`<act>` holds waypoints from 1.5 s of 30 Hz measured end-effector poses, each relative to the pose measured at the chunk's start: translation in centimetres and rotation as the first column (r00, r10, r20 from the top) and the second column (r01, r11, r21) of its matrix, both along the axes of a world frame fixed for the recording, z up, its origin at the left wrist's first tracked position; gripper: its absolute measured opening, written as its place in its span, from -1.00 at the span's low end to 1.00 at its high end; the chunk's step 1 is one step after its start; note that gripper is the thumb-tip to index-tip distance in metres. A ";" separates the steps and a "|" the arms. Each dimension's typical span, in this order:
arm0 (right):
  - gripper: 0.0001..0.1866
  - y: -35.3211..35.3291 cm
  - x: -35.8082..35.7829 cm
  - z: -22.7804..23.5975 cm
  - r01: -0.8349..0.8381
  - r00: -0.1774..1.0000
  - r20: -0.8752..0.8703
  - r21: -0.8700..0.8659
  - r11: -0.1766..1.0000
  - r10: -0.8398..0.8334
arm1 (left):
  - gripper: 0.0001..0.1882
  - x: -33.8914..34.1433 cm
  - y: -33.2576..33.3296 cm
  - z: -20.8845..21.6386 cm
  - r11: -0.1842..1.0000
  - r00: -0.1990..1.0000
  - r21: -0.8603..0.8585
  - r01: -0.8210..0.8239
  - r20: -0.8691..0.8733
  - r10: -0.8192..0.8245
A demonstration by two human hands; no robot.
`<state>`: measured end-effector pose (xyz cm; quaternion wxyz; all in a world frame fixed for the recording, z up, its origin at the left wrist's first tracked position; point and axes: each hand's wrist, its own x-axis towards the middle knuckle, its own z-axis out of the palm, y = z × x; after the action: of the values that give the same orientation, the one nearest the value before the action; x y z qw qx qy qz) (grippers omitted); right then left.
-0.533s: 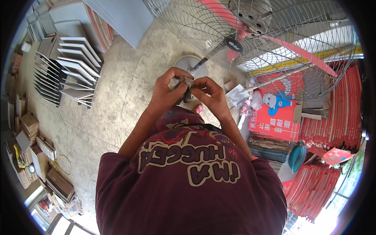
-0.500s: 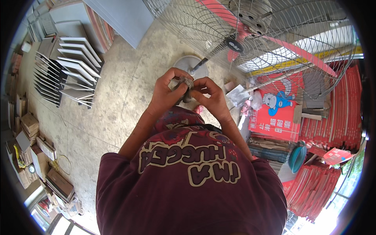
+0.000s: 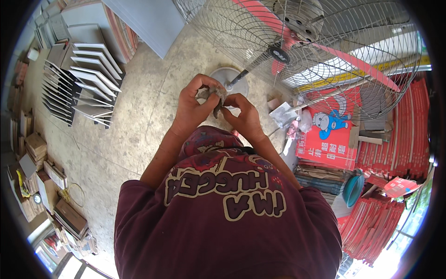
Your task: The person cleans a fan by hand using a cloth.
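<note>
In front of my body, my left hand [image 3: 194,106] pinches a small, crumpled grey piece of cloth [image 3: 217,97] between thumb and fingers. It may be a dirty work glove, but its full shape is hidden by the fingers. My right hand [image 3: 245,117] has its thumb and curled fingers closed at the right edge of the same cloth. Both hands are bare and held close together at waist height, above the floor.
A large caged fan [image 3: 278,53] with red blades stands ahead right on a round base [image 3: 234,80]. Upright pale panels sit in black racks [image 3: 95,74] at far left. Red cartons [image 3: 371,223] are stacked at right; boxes [image 3: 69,216] line the left. The floor [image 3: 134,107] is concrete.
Both hands have shifted slightly left and turned the grey cloth. My left hand has risen a little, and the right fingers have drawn in more tightly at the cloth's edge.
</note>
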<state>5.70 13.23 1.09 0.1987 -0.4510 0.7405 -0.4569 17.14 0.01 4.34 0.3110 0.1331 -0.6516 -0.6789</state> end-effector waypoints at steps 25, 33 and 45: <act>-0.81 2.4 -3.2 4.8 0.071 0.920 0.390 -0.053 0.996 -0.045 | -0.85 0.7 -2.3 -0.9 0.978 0.978 0.021 -0.207 -0.015 0.207; -0.81 2.5 -2.3 4.7 -0.076 0.972 0.221 -0.050 0.996 0.085 | -0.85 0.6 -2.3 -1.2 0.938 0.959 -0.207 -0.277 0.004 0.284; -0.81 1.5 -0.5 5.1 -0.062 0.970 0.221 -0.176 0.982 0.101 | -0.82 -0.8 1.4 -2.1 0.994 0.994 0.006 -0.105 0.037 0.105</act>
<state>5.16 14.73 6.21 0.2627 -0.4403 0.6523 -0.5582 16.36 1.43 2.20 0.3338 0.1806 -0.6466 -0.6617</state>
